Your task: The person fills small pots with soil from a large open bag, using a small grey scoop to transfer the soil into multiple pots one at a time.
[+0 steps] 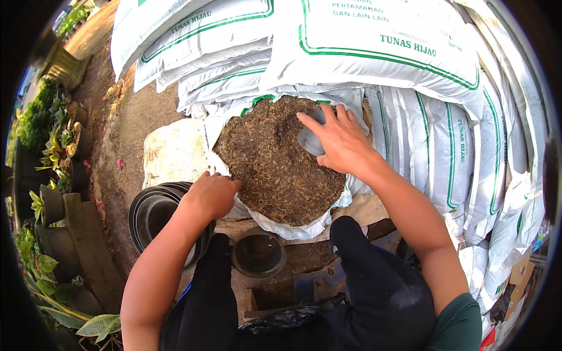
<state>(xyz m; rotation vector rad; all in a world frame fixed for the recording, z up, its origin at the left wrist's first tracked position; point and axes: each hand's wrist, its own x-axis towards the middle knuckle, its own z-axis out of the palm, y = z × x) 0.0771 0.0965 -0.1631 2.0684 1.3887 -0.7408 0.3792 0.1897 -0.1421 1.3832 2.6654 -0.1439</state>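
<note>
An opened white sack (287, 231) stands before me, its mouth rolled back around brown, fibrous potting soil (281, 175). At its left rim is my left hand (214, 195), with the fingers curled over the edge. My right hand (344, 139) reaches over the upper right of the soil with its fingers spread. Beneath those fingers a grey plastic scoop or cup (311, 140) lies tilted against the soil. The hand covers part of it, so its grip is unclear.
Nested black plastic pots (147, 215) stand at left, partly behind my left forearm. Between my legs is a round dark pot or dish (258, 254). Stacked white printed sacks (373, 35) rise ahead and more (452, 149) to the right. Potted plants (52, 202) line the left.
</note>
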